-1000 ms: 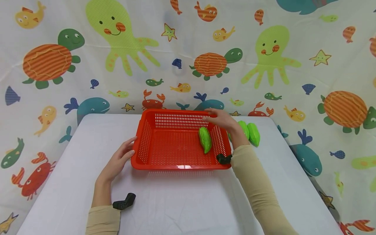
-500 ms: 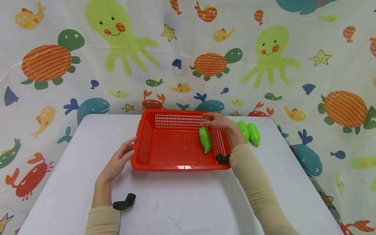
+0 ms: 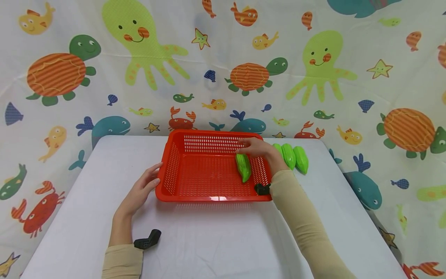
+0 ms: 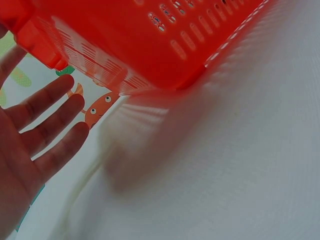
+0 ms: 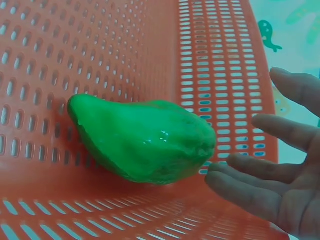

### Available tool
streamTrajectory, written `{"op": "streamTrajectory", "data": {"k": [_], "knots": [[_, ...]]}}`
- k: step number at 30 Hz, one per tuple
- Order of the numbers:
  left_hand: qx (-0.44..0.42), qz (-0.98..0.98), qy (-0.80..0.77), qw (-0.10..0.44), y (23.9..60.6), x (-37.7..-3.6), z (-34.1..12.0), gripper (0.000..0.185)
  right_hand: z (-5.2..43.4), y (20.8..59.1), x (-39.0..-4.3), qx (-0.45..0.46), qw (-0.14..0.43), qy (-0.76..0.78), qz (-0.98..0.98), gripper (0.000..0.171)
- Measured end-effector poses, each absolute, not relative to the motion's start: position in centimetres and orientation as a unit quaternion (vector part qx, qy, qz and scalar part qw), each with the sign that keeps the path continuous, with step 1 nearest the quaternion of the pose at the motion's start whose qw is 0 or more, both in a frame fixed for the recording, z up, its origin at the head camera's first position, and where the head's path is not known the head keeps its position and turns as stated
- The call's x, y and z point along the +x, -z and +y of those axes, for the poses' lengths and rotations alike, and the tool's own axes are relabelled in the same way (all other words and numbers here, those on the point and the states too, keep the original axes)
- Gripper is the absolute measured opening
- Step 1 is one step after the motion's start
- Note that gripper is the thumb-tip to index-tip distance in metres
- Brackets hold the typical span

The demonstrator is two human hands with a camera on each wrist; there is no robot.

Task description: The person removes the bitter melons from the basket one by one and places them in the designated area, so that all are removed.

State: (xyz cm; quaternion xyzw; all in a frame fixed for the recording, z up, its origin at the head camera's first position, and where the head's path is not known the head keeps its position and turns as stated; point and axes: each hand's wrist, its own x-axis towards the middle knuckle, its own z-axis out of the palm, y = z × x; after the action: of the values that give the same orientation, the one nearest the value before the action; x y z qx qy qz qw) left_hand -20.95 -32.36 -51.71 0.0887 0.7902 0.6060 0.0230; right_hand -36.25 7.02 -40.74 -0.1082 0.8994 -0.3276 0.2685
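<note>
A glossy green, tapered fruit or vegetable [image 3: 243, 169] lies inside the red perforated basket [image 3: 213, 198], near its right wall; its exact kind is unclear. My right hand [image 3: 256, 147] hovers over its far end, covering a little of the tip in the head view. Spread fingers [image 5: 285, 132] show in the right wrist view, close to the rounded end of the green piece [image 5: 145, 142] but not wrapped round it. My left hand [image 3: 139, 192] is at the basket's left rim, its fingertips at the edge. In the left wrist view several fingers [image 4: 50, 117] extend beside the basket wall [image 4: 125, 40].
Three more bright green pieces [image 3: 301, 159] lie side by side on the white table [image 3: 216, 240], right of the basket and partly behind my right arm. A cloth with sea animals [image 3: 216, 77] hangs behind the table. Black wrist devices [image 3: 148, 239] sit on both wrists.
My right hand has moved slightly nearer and lower, from above the basket's back right corner to over the green piece's far end. The left hand and basket have stayed in place.
</note>
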Motion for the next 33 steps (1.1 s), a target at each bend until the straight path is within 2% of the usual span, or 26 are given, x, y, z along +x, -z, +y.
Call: {"op": "streamTrajectory", "data": {"k": [6,12,25,33], "knots": [[0.09,0.79,-0.605,0.024,51.67,-20.99,-32.34,0.06,7.05,41.07,-36.37,-0.103,0.276,0.307,0.905,0.062],[0.089,0.791,-0.605,0.024,51.66,-20.96,-32.32,0.06,7.18,41.55,-36.6,-0.088,0.309,0.327,0.889,0.057],[0.082,0.796,-0.599,0.028,51.65,-20.9,-32.26,0.058,6.58,41.3,-36.41,-0.132,0.325,0.29,0.891,0.048],[0.086,0.795,-0.6,0.027,51.67,-20.85,-32.3,0.058,6.34,41.79,-36.75,-0.171,0.315,0.234,0.904,0.038]]}}
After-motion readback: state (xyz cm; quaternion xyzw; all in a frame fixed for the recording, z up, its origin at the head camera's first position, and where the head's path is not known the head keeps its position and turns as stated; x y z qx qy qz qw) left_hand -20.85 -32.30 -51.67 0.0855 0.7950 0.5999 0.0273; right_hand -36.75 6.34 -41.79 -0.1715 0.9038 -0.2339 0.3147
